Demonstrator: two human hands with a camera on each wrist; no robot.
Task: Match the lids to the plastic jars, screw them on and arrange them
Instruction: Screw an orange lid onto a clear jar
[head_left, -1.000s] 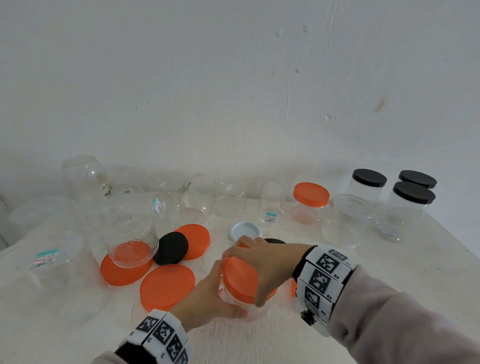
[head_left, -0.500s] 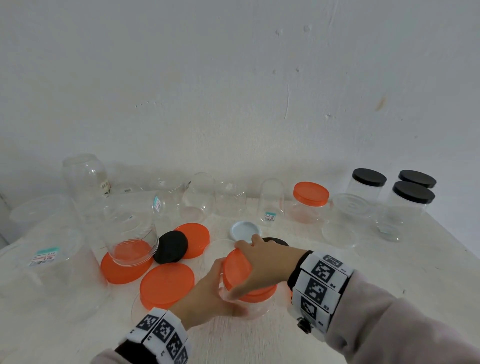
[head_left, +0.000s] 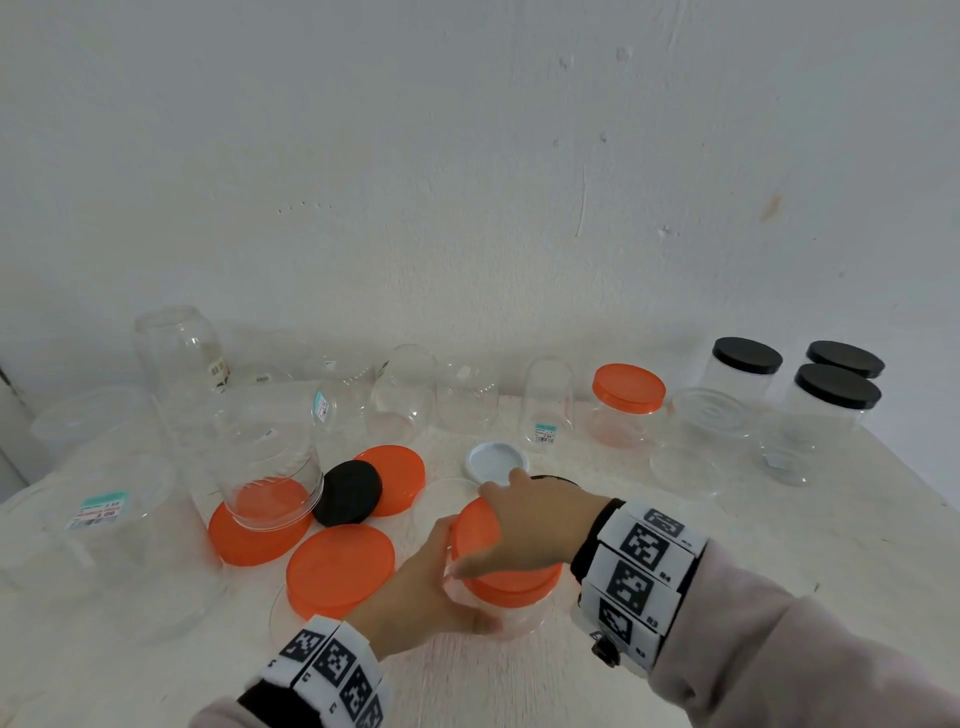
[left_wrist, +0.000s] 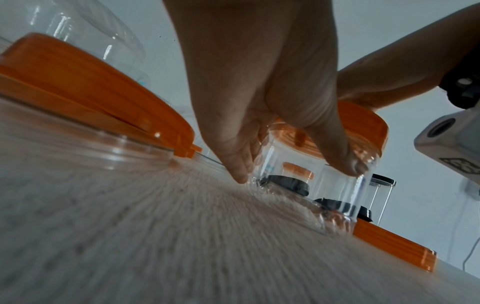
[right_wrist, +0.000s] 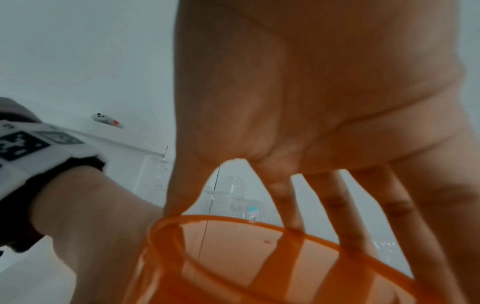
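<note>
Where table (head_left: 779, 545) meets wall (head_left: 467, 182), jars (head_left: 748, 384) lined

The head view looks forward and down from above the table (head_left: 675, 649), toward the wall at 12 o'clock. The left wrist view sits low, just above the tabletop, facing along the fingers (left_wrist: 342, 162). The right wrist view looks from very close under the palm. All three share the orange lid (head_left: 511, 582) (left_wrist: 363, 123) (right_wrist: 259, 246) at centre.
</note>
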